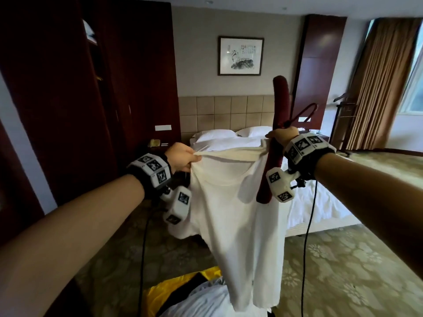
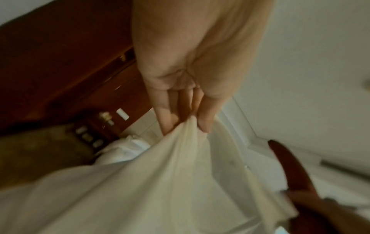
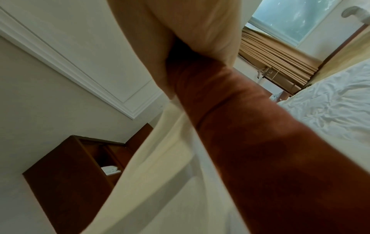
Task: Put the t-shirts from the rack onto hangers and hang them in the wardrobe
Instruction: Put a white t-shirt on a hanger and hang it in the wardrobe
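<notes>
1. Two hands share the load in the head view. The left hand (image 1: 182, 159) pinches the collar of the white cotton t-shirt (image 1: 238, 216), stretching the neck opening rightward. The right hand (image 1: 282, 136) grips the dark red wooden hanger (image 1: 280, 124) at its middle, long axis near vertical, lower end at the neck opening's right edge. The dark wooden wardrobe (image 1: 68, 92) stands far left.
2. Left wrist view: fingers (image 2: 206, 120) clamp bunched fabric; the hanger lies right of them.
3. Right wrist view: the palm wraps the hanger (image 3: 240, 142), shirt just left. Judged next: tilt the hanger's lower arm into the collar.
</notes>
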Tool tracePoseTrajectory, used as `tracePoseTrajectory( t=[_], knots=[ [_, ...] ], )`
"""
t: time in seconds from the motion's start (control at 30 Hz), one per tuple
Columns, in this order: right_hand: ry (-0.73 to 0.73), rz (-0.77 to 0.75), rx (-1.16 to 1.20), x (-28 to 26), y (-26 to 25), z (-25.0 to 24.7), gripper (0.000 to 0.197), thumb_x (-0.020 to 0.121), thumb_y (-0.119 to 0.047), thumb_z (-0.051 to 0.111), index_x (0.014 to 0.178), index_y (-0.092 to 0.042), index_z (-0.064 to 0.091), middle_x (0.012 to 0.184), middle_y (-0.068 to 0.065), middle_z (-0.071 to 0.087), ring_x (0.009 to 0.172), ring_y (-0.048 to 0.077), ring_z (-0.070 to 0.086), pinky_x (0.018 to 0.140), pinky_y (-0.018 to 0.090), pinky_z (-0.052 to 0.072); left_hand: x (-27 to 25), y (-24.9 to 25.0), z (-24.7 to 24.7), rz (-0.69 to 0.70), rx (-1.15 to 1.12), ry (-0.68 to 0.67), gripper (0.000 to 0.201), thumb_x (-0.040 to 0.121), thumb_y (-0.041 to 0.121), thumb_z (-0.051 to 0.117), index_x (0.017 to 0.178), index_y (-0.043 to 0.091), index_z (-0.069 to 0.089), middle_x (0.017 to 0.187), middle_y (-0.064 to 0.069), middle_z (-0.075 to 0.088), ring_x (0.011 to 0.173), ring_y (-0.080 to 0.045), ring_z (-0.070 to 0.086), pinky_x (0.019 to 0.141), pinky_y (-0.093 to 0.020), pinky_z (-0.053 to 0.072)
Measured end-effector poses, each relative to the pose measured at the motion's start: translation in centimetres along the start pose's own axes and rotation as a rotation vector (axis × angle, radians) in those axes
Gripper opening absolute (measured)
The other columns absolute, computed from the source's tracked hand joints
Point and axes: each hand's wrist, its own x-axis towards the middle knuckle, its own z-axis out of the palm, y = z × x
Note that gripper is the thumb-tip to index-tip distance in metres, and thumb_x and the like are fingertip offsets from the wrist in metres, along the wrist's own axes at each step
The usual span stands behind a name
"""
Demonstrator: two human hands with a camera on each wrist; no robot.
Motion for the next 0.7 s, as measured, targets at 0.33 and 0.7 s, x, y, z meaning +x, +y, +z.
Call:
tracePoseTrajectory(
  t=[0.33, 0.7],
  knots=[
    [-0.126, -0.227, 0.346, -1.0, 1.6, -0.1, 0.016, 0.08, -0.023, 0.073, 0.074, -0.02, 0.059, 0.065, -0.003, 0.054, 0.059, 0.012, 0.05, 0.067, 0.031, 0.044, 0.5, 3.5, 3.4, -0.229, -0.462, -0.037, 0.018, 0.097, 0.022, 0.047, 0.082, 0.015, 0.054, 0.073, -0.003, 0.06, 0.063, -0.014, 0.055, 0.058, -0.027, 0.044],
    [-0.444, -0.146, 0.884, -4.3, 0.4, 3.6, 0.015, 0.086, -0.004, 0.063, 0.093, -0.014, 0.054, 0.068, 0.0, 0.055, 0.056, 0.01, 0.057, 0.053, 0.024, 0.05, -1.0, 4.3, 3.0, -0.141, -0.224, -0.048, 0.02, 0.097, 0.024, 0.05, 0.097, 0.008, 0.061, 0.05, 0.0, 0.062, 0.051, -0.012, 0.061, 0.051, -0.021, 0.049]
  ],
)
